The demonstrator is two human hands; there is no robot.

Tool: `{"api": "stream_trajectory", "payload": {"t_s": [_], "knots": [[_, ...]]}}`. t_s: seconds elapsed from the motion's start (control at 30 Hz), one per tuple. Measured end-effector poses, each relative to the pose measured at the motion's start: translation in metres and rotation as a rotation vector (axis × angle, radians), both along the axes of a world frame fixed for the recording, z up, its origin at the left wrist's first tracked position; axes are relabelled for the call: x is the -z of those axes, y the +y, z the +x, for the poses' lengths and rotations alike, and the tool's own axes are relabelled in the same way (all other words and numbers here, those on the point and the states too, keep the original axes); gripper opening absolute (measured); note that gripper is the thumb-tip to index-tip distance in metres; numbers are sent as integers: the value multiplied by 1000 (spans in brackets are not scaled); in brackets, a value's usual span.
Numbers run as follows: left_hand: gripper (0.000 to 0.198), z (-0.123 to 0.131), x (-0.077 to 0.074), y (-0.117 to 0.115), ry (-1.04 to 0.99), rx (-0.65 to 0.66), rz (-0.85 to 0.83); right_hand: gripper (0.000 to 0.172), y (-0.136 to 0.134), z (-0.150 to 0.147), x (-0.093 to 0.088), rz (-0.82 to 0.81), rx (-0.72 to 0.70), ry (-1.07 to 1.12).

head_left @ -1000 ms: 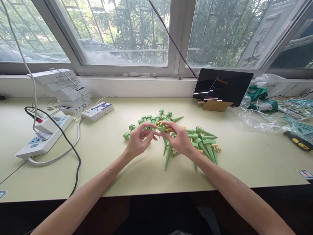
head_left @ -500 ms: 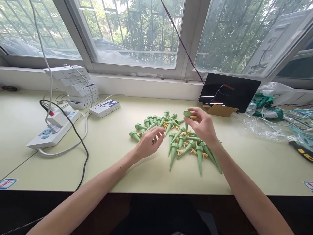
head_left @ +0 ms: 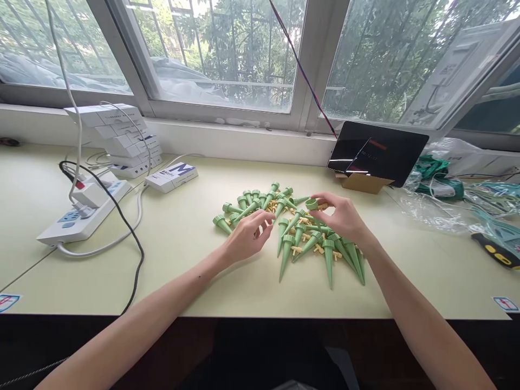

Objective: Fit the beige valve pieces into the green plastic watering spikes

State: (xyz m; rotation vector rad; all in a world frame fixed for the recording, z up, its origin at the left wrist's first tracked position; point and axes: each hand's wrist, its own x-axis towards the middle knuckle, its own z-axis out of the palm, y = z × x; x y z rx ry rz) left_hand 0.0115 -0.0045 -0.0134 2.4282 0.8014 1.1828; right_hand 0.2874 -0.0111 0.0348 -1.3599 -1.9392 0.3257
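Note:
My right hand (head_left: 342,218) grips a green watering spike (head_left: 311,205) near its round, open cap, with a yellow valve at its side. That spike is over the right part of the pile, and its lower part is hard to make out among the others. My left hand (head_left: 249,232) is at the left part of the pile with fingers curved and apart, and I see nothing in it. Several more green spikes (head_left: 286,254) lie around both hands, pointing different ways. Small yellow valves (head_left: 297,250) are scattered between them.
A power strip (head_left: 87,216) with plugs and cables is at the left, near a stack of white boxes (head_left: 122,135) and a single box (head_left: 172,177). A tablet (head_left: 377,151) leans on a cardboard stand. Plastic bags (head_left: 436,187) and a black-yellow tool (head_left: 496,251) are at the right.
My right hand has come down with the spike, closer to the pile. The left hand has hardly moved. The whole view has shifted slightly.

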Motion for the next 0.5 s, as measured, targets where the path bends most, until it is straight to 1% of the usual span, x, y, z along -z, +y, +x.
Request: {"api": "stream_trajectory", "payload": {"t_s": [0.37, 0.5], "knots": [[17, 0, -2, -1, -2, -23, -19, 29, -7, -5, 1, 8, -128, -103], [16, 0, -4, -1, -1, -10, -14, 27, -8, -6, 6, 29, -159, -111]]}}
